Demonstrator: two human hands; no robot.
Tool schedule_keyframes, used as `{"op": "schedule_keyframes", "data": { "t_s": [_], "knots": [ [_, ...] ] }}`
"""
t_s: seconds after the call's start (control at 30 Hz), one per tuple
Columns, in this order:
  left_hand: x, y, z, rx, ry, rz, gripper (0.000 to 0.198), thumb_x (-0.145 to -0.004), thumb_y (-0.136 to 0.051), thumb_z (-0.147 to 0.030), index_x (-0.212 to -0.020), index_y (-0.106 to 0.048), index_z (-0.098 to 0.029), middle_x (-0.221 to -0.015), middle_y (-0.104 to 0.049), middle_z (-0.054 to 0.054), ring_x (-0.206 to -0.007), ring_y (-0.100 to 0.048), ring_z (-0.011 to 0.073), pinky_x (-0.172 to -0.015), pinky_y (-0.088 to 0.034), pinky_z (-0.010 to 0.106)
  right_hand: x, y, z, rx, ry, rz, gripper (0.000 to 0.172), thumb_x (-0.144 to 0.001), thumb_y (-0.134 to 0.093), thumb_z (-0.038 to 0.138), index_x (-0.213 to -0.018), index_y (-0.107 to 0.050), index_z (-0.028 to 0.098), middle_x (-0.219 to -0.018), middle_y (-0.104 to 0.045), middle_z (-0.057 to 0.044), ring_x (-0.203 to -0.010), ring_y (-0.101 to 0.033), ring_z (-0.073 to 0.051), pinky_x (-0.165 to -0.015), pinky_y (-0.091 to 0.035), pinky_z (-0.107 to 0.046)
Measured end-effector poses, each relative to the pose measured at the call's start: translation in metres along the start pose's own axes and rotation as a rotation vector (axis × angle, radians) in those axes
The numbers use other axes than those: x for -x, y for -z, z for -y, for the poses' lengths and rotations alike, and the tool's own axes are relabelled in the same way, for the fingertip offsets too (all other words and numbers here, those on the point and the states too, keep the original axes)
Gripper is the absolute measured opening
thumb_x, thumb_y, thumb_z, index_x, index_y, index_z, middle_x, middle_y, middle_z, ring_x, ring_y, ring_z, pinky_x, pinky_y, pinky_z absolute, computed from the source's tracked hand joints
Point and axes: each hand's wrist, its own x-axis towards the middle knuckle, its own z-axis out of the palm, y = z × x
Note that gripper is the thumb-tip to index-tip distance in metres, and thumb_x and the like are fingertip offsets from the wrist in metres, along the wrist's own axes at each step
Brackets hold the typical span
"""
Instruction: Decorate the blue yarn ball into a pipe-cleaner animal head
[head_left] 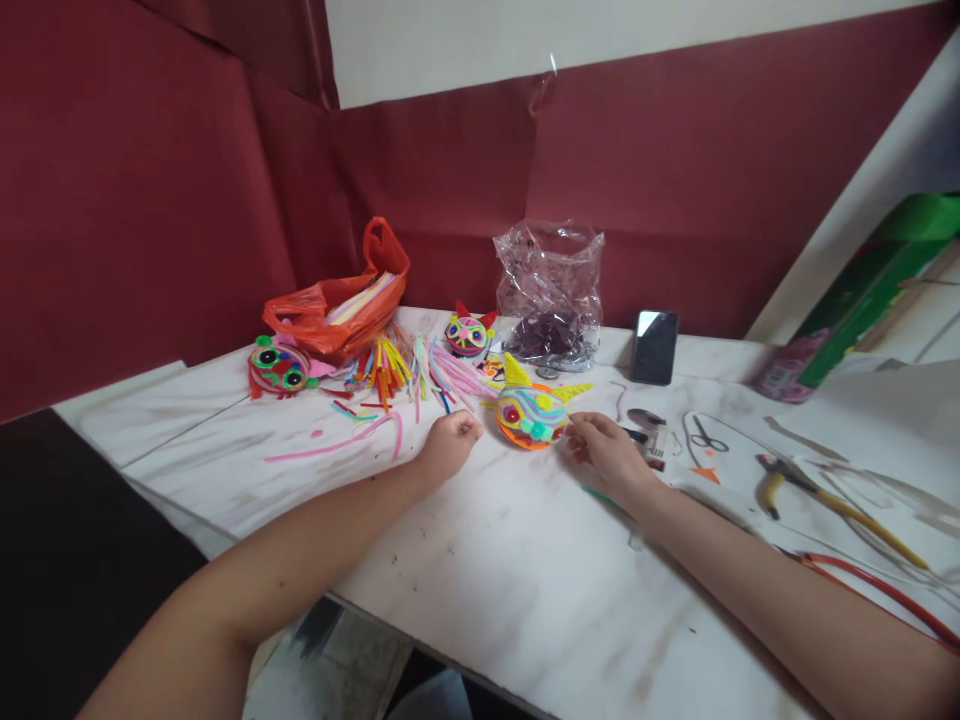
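Note:
A small animal head made of coloured pipe cleaners (534, 415), with yellow ears or horns and an orange lower edge, is at the middle of the table. My right hand (606, 455) is at its right edge, thumb and fingers pinched together there. To the left of the head, apart from it, my left hand (452, 443) is closed with curled fingers; anything inside is hidden. A thin blue piece (446, 403) shows just above that hand, and I cannot tell whether it is held. Below my right hand lies a green strip (606, 500).
Two similar heads, one red-eared (469, 332) and one green-eyed (279, 367), stand behind. A red bag (322, 310), pipe cleaner bundles (382, 370), a clear plastic bag (551, 300) and a phone (654, 348) line the back. Scissors (707, 436) and yellow-handled pliers (847, 510) lie right.

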Motion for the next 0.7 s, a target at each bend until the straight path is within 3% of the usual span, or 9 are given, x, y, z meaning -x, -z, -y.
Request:
{"op": "schedule_keyframes", "data": {
  "t_s": [0.17,0.37,0.7],
  "knots": [
    [-0.001,-0.0009,0.0039,0.025,0.04,0.021,0.029,-0.073,-0.05,-0.03,-0.048,-0.042,-0.018,-0.043,-0.036,-0.006,-0.044,-0.032,0.008,-0.047,-0.026,0.023,0.0012,-0.0003,0.002,-0.023,-0.01,-0.039,0.016,-0.068,-0.068,0.033,-0.072,-0.057,0.022,-0.067,-0.06,0.001,-0.051,-0.05,-0.01,-0.042,-0.04,-0.021],
    [-0.0031,-0.001,0.0051,0.079,0.078,0.014,0.014,-0.069,-0.047,-0.019,-0.059,-0.056,-0.016,-0.056,-0.057,-0.001,-0.05,-0.047,0.0092,-0.053,-0.038,0.023,0.0025,-0.0008,0.0025,-0.047,-0.039,-0.053,0.016,-0.068,-0.068,0.031,-0.073,-0.058,0.02,-0.065,-0.061,0.001,-0.05,-0.049,-0.009,-0.041,-0.039,-0.02],
    [-0.005,-0.0009,0.005,0.129,0.083,0.011,0.014,-0.071,-0.043,-0.019,-0.062,-0.053,-0.017,-0.056,-0.054,-0.002,-0.048,-0.046,0.0084,-0.051,-0.036,0.022,0.0032,-0.0029,0.0013,-0.088,-0.068,-0.027,0.017,-0.07,-0.067,0.033,-0.074,-0.056,0.021,-0.063,-0.059,0.002,-0.048,-0.05,-0.009,-0.04,-0.037,-0.02]
  ]
}}
